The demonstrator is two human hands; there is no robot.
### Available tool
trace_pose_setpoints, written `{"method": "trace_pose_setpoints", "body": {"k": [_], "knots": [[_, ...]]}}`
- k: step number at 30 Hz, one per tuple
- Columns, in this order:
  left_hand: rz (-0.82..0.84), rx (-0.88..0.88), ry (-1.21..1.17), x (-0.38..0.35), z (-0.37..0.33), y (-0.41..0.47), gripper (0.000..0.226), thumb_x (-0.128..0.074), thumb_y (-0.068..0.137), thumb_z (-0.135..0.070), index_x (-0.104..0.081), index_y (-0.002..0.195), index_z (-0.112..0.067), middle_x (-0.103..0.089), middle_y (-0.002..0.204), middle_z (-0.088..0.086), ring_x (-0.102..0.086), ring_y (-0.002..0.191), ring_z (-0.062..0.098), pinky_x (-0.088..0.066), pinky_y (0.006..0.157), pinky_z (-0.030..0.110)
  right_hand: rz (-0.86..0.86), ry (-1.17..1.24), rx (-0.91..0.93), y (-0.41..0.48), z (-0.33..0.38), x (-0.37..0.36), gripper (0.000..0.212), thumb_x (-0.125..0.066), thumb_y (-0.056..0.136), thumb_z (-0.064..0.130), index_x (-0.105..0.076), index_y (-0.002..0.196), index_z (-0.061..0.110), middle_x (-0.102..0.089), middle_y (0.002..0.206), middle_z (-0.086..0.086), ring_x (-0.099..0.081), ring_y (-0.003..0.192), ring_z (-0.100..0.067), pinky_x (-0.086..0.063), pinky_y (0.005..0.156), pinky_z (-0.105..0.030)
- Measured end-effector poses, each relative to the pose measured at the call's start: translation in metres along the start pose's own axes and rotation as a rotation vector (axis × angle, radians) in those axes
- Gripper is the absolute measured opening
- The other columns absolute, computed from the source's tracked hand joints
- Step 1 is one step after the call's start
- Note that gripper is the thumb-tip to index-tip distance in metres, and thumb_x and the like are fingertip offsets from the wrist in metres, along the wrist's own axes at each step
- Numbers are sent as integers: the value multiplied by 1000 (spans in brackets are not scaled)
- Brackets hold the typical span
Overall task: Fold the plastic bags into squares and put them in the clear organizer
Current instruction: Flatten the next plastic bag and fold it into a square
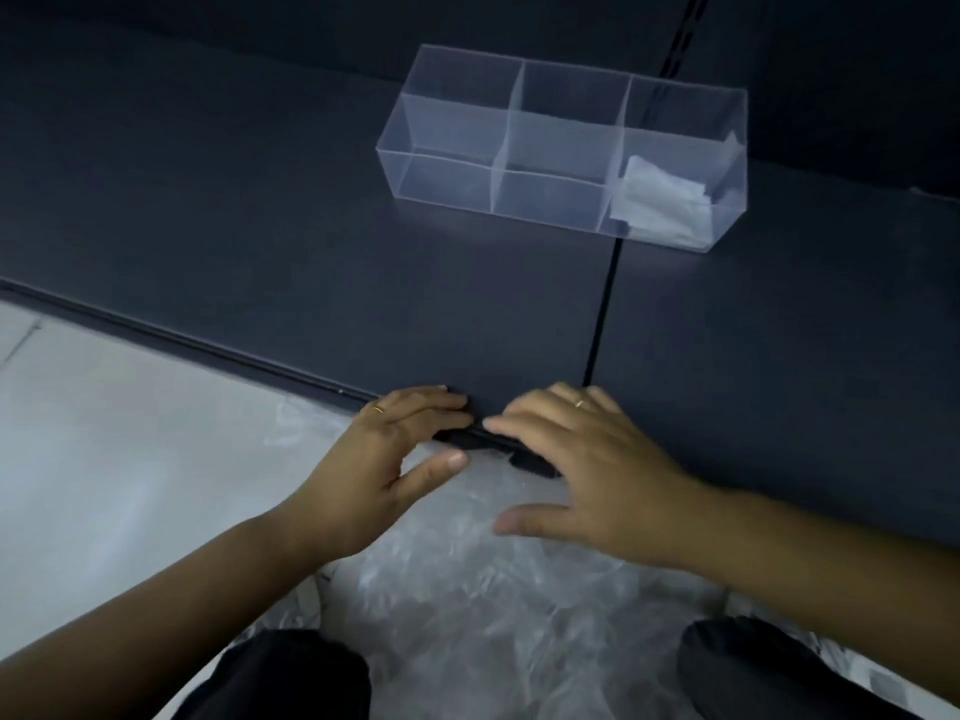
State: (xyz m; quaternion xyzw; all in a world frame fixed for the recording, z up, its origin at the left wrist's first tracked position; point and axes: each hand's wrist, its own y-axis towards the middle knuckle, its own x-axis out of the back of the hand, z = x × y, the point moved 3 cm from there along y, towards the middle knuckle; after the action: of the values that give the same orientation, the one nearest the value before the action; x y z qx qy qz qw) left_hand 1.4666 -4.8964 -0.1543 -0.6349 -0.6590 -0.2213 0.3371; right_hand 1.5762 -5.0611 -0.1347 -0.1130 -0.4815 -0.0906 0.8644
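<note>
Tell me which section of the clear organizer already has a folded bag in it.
The rightmost section of the clear organizer: it holds a folded white bag, while the sections to its left are empty.

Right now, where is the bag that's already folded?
In the head view, the folded bag lies in the right-end compartment of the clear organizer, upper right on the dark surface.

Organizer [561, 142] lies behind both hands, folded bag [660, 200] in its right compartment

1 organizer [441, 128], 1 folded bag [661, 201], 1 left hand [376, 462], 1 right hand [589, 472]
</note>
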Motion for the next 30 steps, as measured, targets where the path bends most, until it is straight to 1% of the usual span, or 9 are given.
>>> {"method": "trace_pose_setpoints", "body": {"k": [4, 7, 10, 13, 18, 22, 26, 28, 30], "knots": [[-51, 106, -114, 16, 3, -17, 63, -33, 81, -79, -53, 124, -37, -54, 128, -20, -42, 122, -10, -28, 99, 5, -52, -9, -57, 13, 3, -26, 28, -66, 85, 40, -64, 105, 20, -48, 107, 7, -41, 103, -13, -30, 91, -30], [39, 116, -179, 17, -8, -11, 53, -56, 75, -71, -47, 122, -48, -52, 121, -31, -47, 109, -16, -37, 81, 1, -100, 369, -108, 25, 0, -5, 8, -69, 84, 15, -64, 81, 10, -60, 94, 3, -55, 90, -17, -43, 82, -34], [-14, 117, -397, 18, -24, 8, 28, -70, 74, -45, -67, 101, -36, -70, 98, -18, -62, 86, -5, -44, 72, 8, -179, 795, -210, 29, -12, 32, 11, -72, 81, 6, -62, 77, 5, -70, 75, -5, -66, 70, -19, -52, 68, -29], [-147, 159, -630, 30, -33, 35, 12, -67, 84, -23, -72, 80, -13, -73, 77, -1, -65, 70, 4, -48, 67, 13, -318, 1116, -338, 25, -35, 64, 12, -64, 81, 16, -58, 78, 6, -65, 61, 1, -59, 55, -8, -49, 59, -17], [-128, 189, -591, 49, -33, 63, 8, -67, 86, -12, -72, 79, -14, -73, 71, -1, -65, 64, 3, -48, 61, 10, -528, 1324, -595, 4, -82, 90, 15, -61, 85, 26, -61, 74, 15, -58, 60, 1, -49, 55, -9, -45, 57, -19], [-230, 215, -662, 59, -28, 78, 8, -65, 87, -15, -73, 84, -13, -71, 70, -5, -61, 62, 0, -47, 61, 9, -656, 1291, -623, -11, -107, 114, 15, -63, 84, 29, -64, 71, 22, -62, 70, 2, -53, 66, -10, -45, 68, -24], [-329, 368, -798, 56, -26, 91, 12, -64, 89, -19, -71, 96, -12, -71, 73, -3, -64, 65, 9, -53, 60, 18, -905, 638, -681, -31, -116, 136, 8, -55, 95, 28, -62, 92, 25, -65, 100, 2, -57, 87, -2, -45, 82, -22], [-338, 396, -830, 52, -25, 92, 25, -67, 85, -28, -66, 107, -17, -74, 88, -3, -70, 81, 12, -54, 68, 20, -978, 365, -445, -37, -89, 132, 6, -57, 92, 28, -60, 95, 24, -61, 103, 0, -55, 90, -1, -41, 83, -15], [-305, 371, -930, 47, -26, 90, 41, -68, 77, -41, -62, 113, -21, -74, 98, -6, -71, 90, 10, -54, 69, 18, -707, 208, -182, -31, -51, 98, 22, -62, 86, 39, -60, 101, 24, -55, 110, 5, -53, 102, -3, -37, 89, -12]]}}
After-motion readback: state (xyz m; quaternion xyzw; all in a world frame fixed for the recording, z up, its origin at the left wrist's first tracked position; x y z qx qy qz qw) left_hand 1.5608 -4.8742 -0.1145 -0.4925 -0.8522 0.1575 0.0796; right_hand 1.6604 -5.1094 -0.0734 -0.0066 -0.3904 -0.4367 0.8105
